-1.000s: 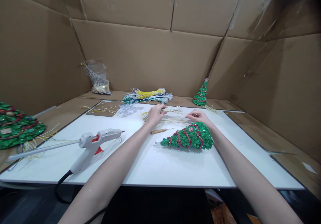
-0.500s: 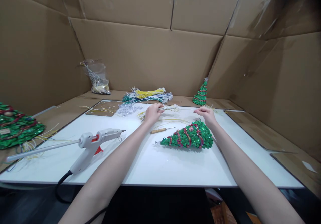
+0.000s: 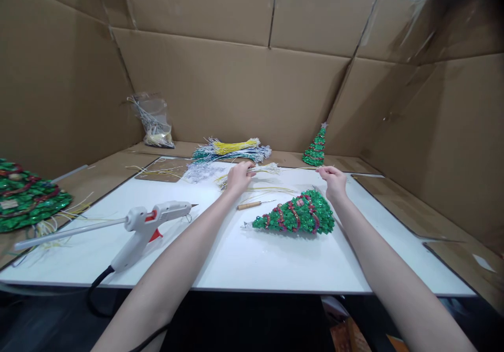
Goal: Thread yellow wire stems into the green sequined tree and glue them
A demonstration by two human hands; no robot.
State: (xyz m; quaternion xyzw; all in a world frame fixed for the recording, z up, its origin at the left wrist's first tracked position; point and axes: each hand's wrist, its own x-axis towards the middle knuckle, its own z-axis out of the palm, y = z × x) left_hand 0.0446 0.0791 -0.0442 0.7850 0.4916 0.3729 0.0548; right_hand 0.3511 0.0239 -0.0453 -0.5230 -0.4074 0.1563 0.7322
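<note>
My left hand (image 3: 239, 177) is closed around a bundle of thin wires with white tips (image 3: 268, 168), held low over the white board. The fingers of my right hand (image 3: 334, 180) are pinched on the end of a thin yellowish wire (image 3: 301, 168), which stretches left toward the bundle. Between my forearms a green tinsel Christmas tree (image 3: 301, 213) with red garland lies on its side, its silver star pointing left. An awl (image 3: 249, 205) with a wooden handle rests just behind the star end. Loose yellow wires (image 3: 271, 189) lie beyond the awl.
A white hot glue gun (image 3: 147, 228) with its cord lies left of my left forearm. Tied wire bundles (image 3: 232, 149) sit at the back beside a clear plastic bag (image 3: 155, 126). Small (image 3: 316, 147) and large (image 3: 31, 199) green trees stand at the sides. Cardboard walls (image 3: 220, 84) enclose the board.
My right hand has shifted slightly right, and a thin wire now shows between its fingertips and the bundle. My left hand has barely moved.
</note>
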